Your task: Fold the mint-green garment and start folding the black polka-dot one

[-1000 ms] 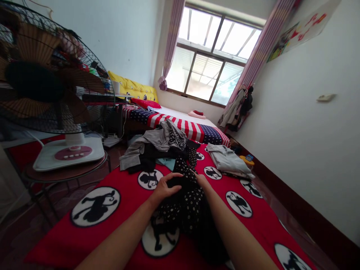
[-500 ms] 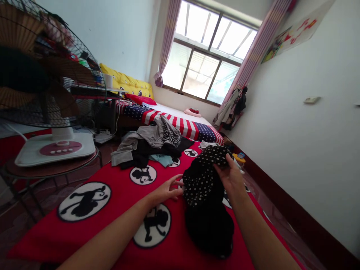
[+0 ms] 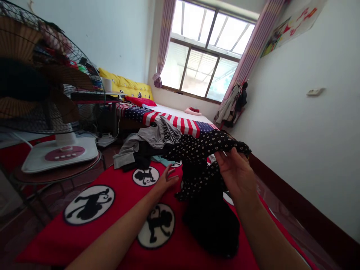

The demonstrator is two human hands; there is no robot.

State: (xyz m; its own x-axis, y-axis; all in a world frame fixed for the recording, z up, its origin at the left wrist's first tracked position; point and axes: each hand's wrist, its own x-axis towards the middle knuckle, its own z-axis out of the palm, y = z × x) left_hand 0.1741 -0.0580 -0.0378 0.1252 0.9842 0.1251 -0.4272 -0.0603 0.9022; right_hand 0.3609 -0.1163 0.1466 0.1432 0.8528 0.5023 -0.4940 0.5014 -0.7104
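Garment [image 3: 200,149]: black, dotted, held up over the blanket's [image 3: 112,228] middle, tail resting on it.
Right hand [image 3: 237,176]: pinching its top fold.
Left hand [image 3: 165,180]: spread flat, just beside it.

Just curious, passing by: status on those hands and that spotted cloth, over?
Right hand gripping black dotted garment, top end held up. Left hand open beside it. Clothes pile behind.

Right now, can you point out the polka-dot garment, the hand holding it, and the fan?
polka-dot garment [image 3: 198,148]: head view, on the raised dotted fold.
right hand [image 3: 236,175]: head view, on the palm.
fan [image 3: 50,97]: head view, on the wire grille.
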